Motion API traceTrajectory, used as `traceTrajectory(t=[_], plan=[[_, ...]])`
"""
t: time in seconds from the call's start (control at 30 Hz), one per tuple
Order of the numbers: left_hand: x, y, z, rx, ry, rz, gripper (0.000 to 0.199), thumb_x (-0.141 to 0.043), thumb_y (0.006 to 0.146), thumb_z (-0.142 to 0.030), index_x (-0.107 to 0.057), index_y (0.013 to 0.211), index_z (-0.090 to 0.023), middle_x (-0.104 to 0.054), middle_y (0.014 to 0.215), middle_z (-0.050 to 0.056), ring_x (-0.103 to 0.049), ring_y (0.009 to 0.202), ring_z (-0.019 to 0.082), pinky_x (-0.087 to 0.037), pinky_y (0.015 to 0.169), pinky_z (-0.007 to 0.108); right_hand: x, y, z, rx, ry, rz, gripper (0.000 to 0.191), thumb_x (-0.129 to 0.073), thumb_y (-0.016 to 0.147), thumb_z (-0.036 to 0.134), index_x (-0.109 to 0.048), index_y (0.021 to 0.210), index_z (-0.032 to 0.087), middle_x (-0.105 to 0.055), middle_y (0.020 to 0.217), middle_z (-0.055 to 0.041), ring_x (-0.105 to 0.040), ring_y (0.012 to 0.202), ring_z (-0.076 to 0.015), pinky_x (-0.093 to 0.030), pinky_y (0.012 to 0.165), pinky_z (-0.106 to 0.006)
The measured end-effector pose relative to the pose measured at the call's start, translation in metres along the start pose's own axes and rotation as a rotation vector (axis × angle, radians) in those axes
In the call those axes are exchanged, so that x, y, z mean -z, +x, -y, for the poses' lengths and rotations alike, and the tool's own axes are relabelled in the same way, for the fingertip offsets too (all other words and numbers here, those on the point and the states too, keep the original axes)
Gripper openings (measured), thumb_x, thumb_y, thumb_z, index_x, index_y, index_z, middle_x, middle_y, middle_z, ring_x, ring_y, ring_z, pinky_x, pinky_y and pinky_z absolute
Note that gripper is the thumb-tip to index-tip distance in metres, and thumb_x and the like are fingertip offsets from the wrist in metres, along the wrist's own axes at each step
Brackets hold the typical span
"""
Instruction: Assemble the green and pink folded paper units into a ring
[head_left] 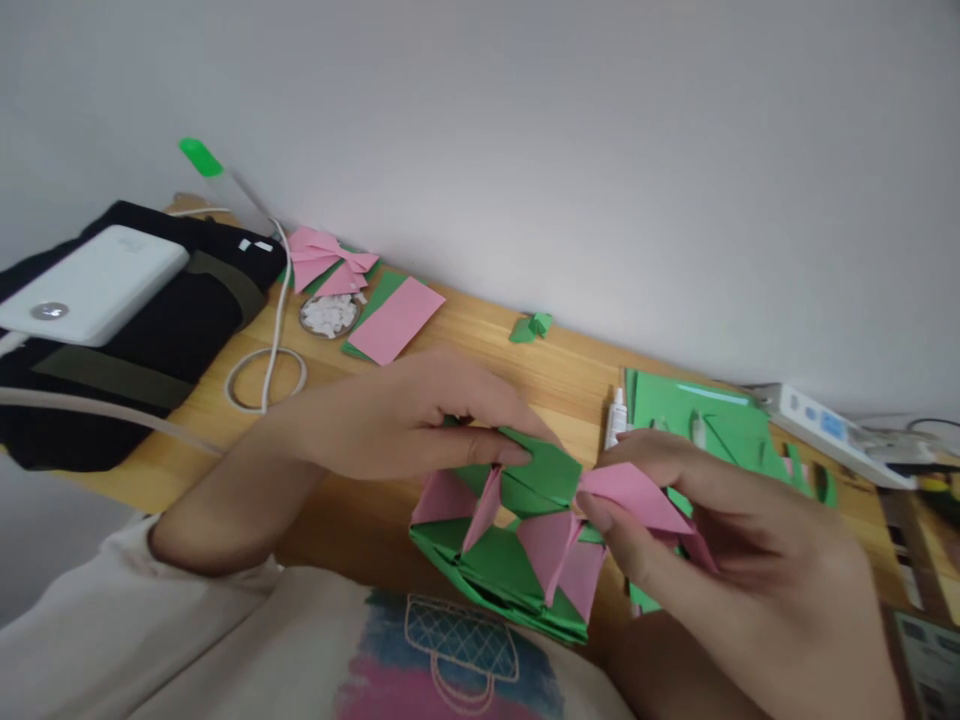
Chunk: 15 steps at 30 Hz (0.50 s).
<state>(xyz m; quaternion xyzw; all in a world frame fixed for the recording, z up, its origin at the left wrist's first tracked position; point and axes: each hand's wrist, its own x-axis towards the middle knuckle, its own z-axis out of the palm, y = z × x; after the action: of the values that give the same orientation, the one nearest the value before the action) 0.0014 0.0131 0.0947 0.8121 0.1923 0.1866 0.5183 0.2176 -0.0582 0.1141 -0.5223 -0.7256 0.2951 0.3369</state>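
A folded paper structure (487, 560) of green and pink pieces is held up close to my chest, above the wooden table (570, 375). My left hand (442, 420) grips its green upper part, thumb on the near side and fingers behind. At the structure's right side, my right hand (735, 560) pinches a pink folded piece (637, 495) between thumb and fingers. The pink piece touches the structure's right edge; whether it is joined there I cannot tell. My right palm hides part of the paper behind it.
Green sheets (675, 400) and a white tube (616, 415) lie behind my right hand, near a power strip (832, 430). At the left are a black bag (225, 290), power bank (97, 285), cable, pink paper (397, 320) and a dish of white bits (330, 314).
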Motion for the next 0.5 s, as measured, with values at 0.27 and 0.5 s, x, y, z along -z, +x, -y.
traceTrajectory(t=[0.27,0.5], plan=[[-0.0014,0.0019,0.0060,-0.018,0.000,-0.020,0.016,-0.053,0.094,-0.016,-0.068,0.098,-0.016,-0.069,0.081,0.002,-0.059,0.067,0.007,-0.043,0.061,0.012,-0.0025,-0.0024,-0.0014,-0.059,0.028,-0.026,0.009,-0.066,0.078,0.020,-0.072,0.072,0.022,-0.071,0.067,-0.0006,-0.067,0.057,-0.0167,-0.048,0.039,-0.021],[-0.0002,0.0029,0.0064,-0.016,0.013,0.003,0.018,-0.052,0.094,-0.017,-0.069,0.100,-0.018,-0.069,0.082,0.002,-0.059,0.068,0.008,-0.043,0.062,0.013,-0.0028,-0.0004,0.0013,-0.065,0.084,-0.035,0.011,-0.064,0.076,0.017,-0.073,0.071,0.021,-0.069,0.062,-0.0013,-0.066,0.052,-0.0164,-0.044,0.034,-0.020]])
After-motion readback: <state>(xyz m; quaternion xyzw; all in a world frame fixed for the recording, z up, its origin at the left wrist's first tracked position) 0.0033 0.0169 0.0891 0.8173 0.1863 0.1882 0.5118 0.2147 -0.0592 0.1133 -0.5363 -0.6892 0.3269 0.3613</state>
